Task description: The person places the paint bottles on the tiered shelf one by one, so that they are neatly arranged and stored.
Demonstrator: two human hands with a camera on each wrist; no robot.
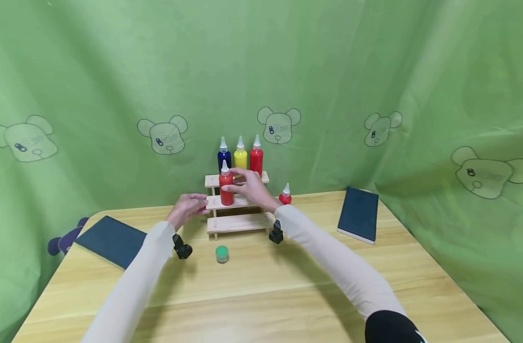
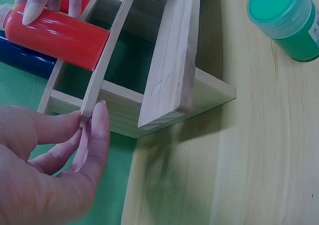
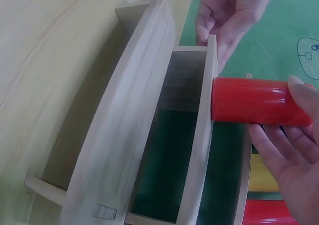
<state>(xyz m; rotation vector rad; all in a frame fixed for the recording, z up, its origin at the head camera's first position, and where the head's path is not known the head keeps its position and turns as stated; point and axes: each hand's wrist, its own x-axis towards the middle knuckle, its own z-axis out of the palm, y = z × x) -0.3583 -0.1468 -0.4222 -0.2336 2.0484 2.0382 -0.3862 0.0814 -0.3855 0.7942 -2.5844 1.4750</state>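
Observation:
My right hand grips a red paint bottle with a white pointed cap, its base at the middle step of a three-tier wooden rack. In the right wrist view the thumb and fingers lie on opposite sides of that bottle. My left hand pinches the left end of the same middle step; the left wrist view shows its thumb and finger on the board's end. Blue, yellow and red bottles stand along the top step.
Another red bottle stands on the table behind the rack's right side. A small green-lidded jar sits in front of the rack. Dark notebooks lie at left and right. A green curtain hangs behind the table.

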